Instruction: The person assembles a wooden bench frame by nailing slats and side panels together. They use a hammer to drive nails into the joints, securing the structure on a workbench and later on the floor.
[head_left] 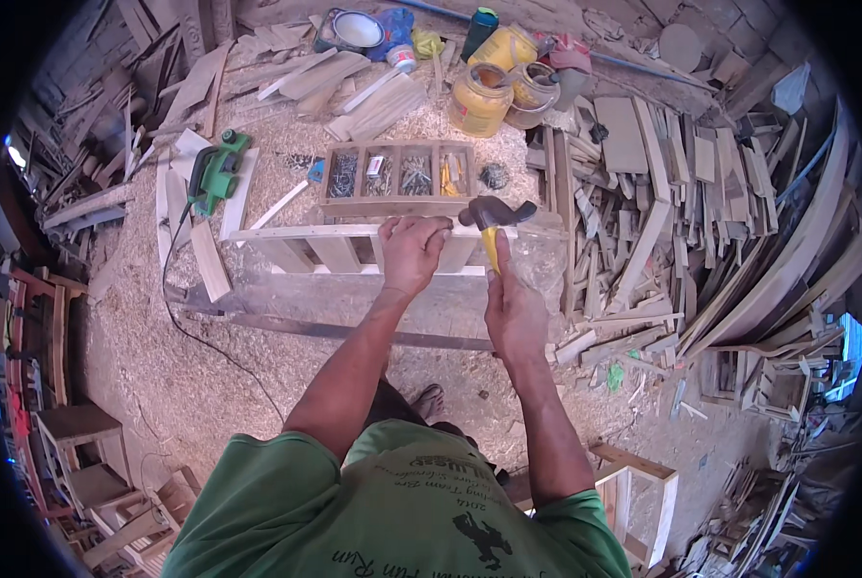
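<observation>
Wrapped snugly round the yellow handle of a hammer (496,212), the right hand (518,318) holds it just right of the middle of the frame, with the dark head up. Bent and close together, the fingers of the left hand (413,255) are at the top edge of a pale wooden frame (337,254). Something small and dark is by their tips, but I cannot tell what it is or if they pinch it.

The wooden frame has slats across it and lies over a dusty gray bench (354,294) in the middle of the picture. Just behind it is a wooden box (392,207) with four parts, holding little metal bits, a small packet and something yellow.

Wood shavings (123,260) cover much of the ground. A green power tool (221,175) sits on boards at the upper left, and yellow tubs (479,101) stand at the top. Piled wood scraps (633,193) fill the right side.

The left hand covers some of the wooden frame, and the right hand hides the low end of the handle. The shirt (392,520) is cut off at the bottom. Black round edges hide the corners, and the far sides look dim and bent.
</observation>
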`<state>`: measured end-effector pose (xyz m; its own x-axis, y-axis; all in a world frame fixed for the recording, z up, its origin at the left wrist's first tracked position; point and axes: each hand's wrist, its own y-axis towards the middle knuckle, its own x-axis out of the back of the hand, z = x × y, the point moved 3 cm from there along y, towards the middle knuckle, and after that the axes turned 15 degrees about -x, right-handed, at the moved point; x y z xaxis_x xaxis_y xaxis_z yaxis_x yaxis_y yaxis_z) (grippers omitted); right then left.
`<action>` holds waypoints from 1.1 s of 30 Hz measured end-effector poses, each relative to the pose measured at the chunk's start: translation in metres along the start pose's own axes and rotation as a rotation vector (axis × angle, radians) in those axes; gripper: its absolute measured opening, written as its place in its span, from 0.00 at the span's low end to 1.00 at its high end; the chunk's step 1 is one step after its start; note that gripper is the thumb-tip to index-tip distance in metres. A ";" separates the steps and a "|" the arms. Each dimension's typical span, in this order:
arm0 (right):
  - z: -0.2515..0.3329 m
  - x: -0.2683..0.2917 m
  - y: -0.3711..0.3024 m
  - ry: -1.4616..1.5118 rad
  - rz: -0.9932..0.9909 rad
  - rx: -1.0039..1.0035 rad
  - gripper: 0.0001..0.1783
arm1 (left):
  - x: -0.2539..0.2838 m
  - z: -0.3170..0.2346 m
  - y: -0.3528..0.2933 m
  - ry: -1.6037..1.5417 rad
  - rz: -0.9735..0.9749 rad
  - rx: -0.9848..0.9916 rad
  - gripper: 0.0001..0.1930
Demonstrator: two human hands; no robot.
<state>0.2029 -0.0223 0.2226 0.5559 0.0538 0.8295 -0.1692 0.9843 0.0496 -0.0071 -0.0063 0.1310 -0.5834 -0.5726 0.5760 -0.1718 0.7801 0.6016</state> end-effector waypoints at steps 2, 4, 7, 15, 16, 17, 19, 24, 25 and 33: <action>-0.017 -0.016 0.000 -0.034 -0.044 -0.027 0.37 | 0.005 0.000 0.003 0.033 0.137 -0.041 0.17; -0.025 -0.025 0.001 -0.042 -0.074 -0.033 0.37 | 0.012 0.007 0.007 0.055 0.229 -0.088 0.24; -0.023 -0.028 0.002 -0.040 -0.068 -0.054 0.37 | 0.017 0.027 0.013 0.049 0.362 -0.125 0.33; -0.030 -0.032 -0.002 -0.027 -0.076 -0.081 0.38 | 0.026 0.052 0.052 -0.225 0.743 0.019 0.27; -0.030 -0.032 -0.003 -0.031 -0.073 -0.081 0.38 | 0.023 0.051 0.052 -0.281 0.792 0.088 0.25; -0.030 -0.031 -0.004 -0.034 -0.069 -0.080 0.38 | 0.022 0.050 0.050 -0.235 0.757 0.088 0.24; -0.030 -0.031 -0.004 -0.025 -0.067 -0.080 0.38 | 0.019 0.043 0.045 -0.142 0.679 0.090 0.22; -0.029 -0.026 -0.009 -0.004 -0.075 -0.079 0.38 | 0.020 0.029 0.039 -0.005 0.550 -0.002 0.25; -0.029 -0.027 -0.008 0.005 -0.080 -0.080 0.38 | 0.023 0.027 0.040 -0.012 0.537 -0.013 0.24; -0.031 -0.037 -0.007 0.013 -0.095 -0.074 0.37 | 0.018 0.034 0.037 0.062 0.525 -0.018 0.23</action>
<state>0.2089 -0.0257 0.1746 0.5769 -0.0386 0.8159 -0.0551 0.9948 0.0860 -0.0504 0.0208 0.1446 -0.5388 -0.1201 0.8338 0.1450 0.9618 0.2323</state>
